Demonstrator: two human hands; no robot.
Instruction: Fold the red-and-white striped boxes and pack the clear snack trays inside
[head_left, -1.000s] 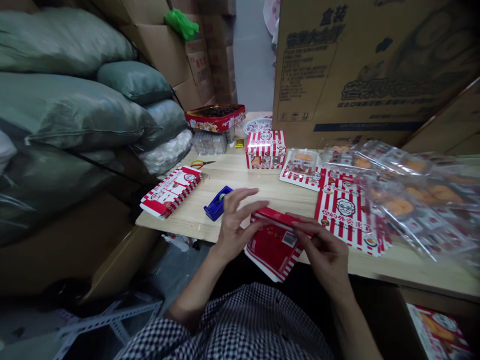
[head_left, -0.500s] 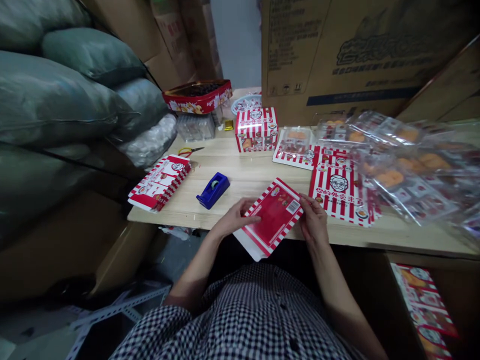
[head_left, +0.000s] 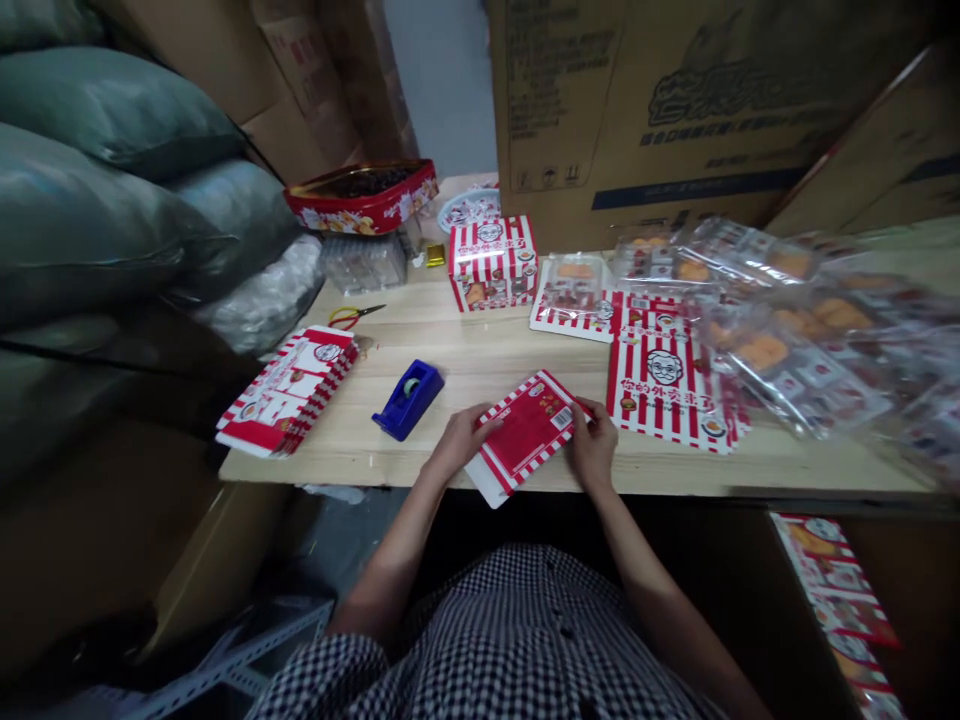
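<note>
Between my two hands is a red-and-white striped carton (head_left: 525, 432), with a barcode on its upper right and a white flap towards my lap. My left hand (head_left: 459, 440) is closed on its left edge, thumb over the printed face. At the right edge, my right hand (head_left: 595, 446) grips the carton near the barcode; some of those fingers are hidden beneath. A blue tape dispenser (head_left: 409, 400) stands on the table to the left of my left hand. Flat striped cartons (head_left: 666, 385) lie to the right of my right hand.
A pile of folded cartons (head_left: 289, 392) lies at the left table edge, scissors (head_left: 356, 316) behind it. Farther back are an assembled striped box (head_left: 493, 262) and a red tin (head_left: 360, 200). Clear packs (head_left: 802, 340) heap up at right. Large cardboard boxes (head_left: 645, 110) stand behind.
The carton and both hands have shifted slightly left in view, and the carton lies flatter and lower. The whole scene has shifted left as the camera turned. Both hands keep hold.
</note>
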